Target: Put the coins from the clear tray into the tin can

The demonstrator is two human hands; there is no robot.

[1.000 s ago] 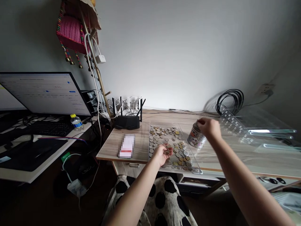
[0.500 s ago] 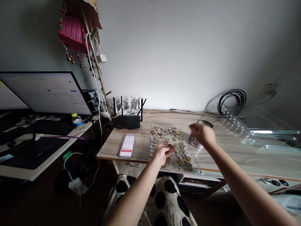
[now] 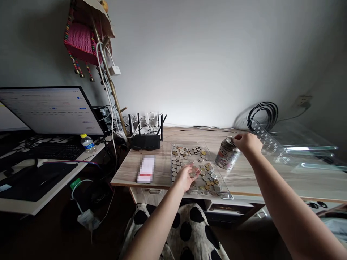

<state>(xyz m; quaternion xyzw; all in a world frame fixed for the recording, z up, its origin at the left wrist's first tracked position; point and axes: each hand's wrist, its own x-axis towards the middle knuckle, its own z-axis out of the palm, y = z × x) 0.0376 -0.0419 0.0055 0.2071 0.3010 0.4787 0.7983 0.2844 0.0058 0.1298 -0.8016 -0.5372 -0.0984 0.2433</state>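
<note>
My left hand (image 3: 185, 178) is palm up over the near half of a clear plastic tray (image 3: 223, 183), with at least one coin (image 3: 192, 174) resting in its cupped fingers. Many silver and brassy coins (image 3: 208, 177) lie spread across the tray. To the right of the tray stands a patterned metal tin (image 3: 228, 159), upright. At the tin's top right rim, my right hand (image 3: 249, 143) has its fingers pinched together; whatever they may hold is hidden. The tin's contents cannot be seen.
A black router (image 3: 146, 141) and a paper slip (image 3: 146, 169) are left of the tray. Clear plastic racks (image 3: 273, 144) and a coiled black cable (image 3: 262, 115) sit at the right. A capped bottle (image 3: 88, 143) stands on the left desk near the monitor (image 3: 54, 108).
My right hand has moved right and slightly up, from in front of the tin to its top rim, uncovering the tin's side. My left hand stays over the tray, its fingers a little more open.
</note>
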